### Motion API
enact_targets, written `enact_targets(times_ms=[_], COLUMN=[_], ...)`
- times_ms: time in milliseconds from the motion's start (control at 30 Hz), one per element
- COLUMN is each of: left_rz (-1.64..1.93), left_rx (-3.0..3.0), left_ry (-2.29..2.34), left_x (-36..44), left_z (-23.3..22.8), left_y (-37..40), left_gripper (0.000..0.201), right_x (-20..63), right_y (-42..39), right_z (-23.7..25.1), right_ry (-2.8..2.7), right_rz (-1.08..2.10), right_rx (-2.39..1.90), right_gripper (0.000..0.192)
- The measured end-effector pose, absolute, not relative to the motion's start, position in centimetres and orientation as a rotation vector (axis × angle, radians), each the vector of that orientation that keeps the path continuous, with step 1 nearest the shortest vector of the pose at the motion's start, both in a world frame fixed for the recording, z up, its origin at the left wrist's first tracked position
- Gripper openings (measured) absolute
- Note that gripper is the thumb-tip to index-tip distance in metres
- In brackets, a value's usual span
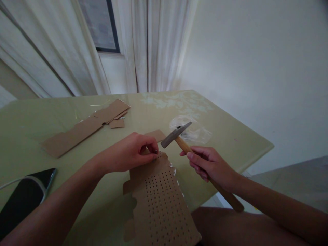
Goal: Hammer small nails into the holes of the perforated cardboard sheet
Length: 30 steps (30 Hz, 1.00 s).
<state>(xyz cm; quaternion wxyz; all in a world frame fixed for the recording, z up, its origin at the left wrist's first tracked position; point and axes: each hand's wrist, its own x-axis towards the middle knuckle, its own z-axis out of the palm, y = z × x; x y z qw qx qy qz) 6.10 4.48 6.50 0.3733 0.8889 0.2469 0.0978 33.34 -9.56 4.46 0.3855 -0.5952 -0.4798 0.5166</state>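
Brown corrugated cardboard, one perforated sheet (161, 201), lies on the near part of a pale green glass-topped table (230, 136); rows of small round holes cover most of its face, and its far edge is ragged.

Head view, single frame. Left hand (130, 152) rests on the far end of the perforated sheet, knuckles up. Thumb and forefinger are pinched together at the sheet's top edge; something small and dark shows at the fingertips (155, 150), too small to identify. Other fingers curled in.

Right hand (210, 164) is wrapped closed around the wooden handle of a hammer (194, 157), gripping about mid-handle, with the butt end sticking out behind the wrist. The metal head (175, 134) is raised above the table, just right of the left fingertips and apart from them; it does not touch the cardboard.

Surroundings: a long cardboard strip (74, 133) lies well to the far left on the table, with smaller cardboard scraps (116, 119) touching its far end. Another small cardboard piece (159, 135) sits just beyond the left hand. A crumpled clear plastic bag (194, 131) lies behind the hammer head. A dark phone (25, 198) with a white cable (10, 182) is at the near left edge. White curtains (151, 44) hang behind the table, beside a window (99, 24).
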Motion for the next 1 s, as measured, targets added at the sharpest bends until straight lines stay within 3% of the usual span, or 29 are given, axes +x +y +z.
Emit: enact_targets(times_ms=[300,633,1000], left_rz=[0.245,0.233,0.216], left_rx=[2.260,2.218,2.265], left_ry=[0.628,0.643,0.631], left_x=[6.0,6.1,6.3], left_z=[6.4,5.8,6.2], left_y=[4.5,4.6,4.3], left_gripper=[0.012,0.019,0.017], right_x=[33.1,32.0,31.6], right_y=[-9.7,-11.2,-11.3], right_z=[5.6,10.7,11.1], right_ry=[-1.350,-1.756,-2.011], right_rz=[1.238,0.702,0.607], right_rx=[-1.572,-1.664,-1.721], right_gripper=[0.046,0.034,0.036])
